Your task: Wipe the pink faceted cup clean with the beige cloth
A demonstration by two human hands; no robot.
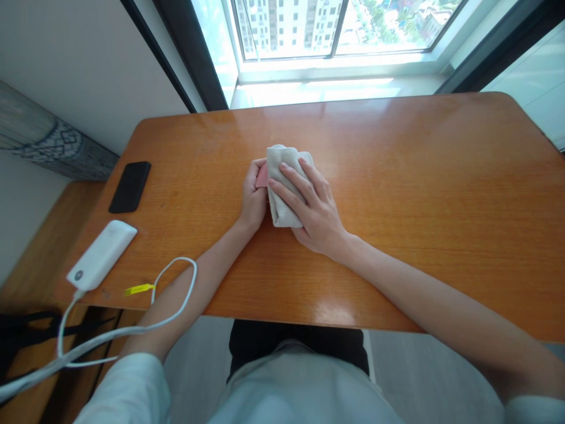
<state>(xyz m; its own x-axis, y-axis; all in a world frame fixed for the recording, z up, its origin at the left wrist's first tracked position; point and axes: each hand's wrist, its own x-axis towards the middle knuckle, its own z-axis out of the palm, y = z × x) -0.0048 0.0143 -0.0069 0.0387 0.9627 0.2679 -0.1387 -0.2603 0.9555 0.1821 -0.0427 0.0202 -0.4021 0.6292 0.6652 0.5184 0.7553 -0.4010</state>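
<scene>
My hands meet near the middle of an orange wooden table (397,176). My left hand (253,197) grips a flat pink object (262,176), with only its end showing past the cloth. A folded beige cloth (282,185) is wrapped over that object. My right hand (311,206) lies on the cloth with its fingers spread, pressing it against the pink object. The rest of the pink object is hidden, so I cannot tell exactly what it is.
A black phone (129,186) and a white power bank (101,255) lie at the table's left side. A white cable (174,294) with a yellow tag (139,290) loops over my left forearm. A window lies beyond the far edge.
</scene>
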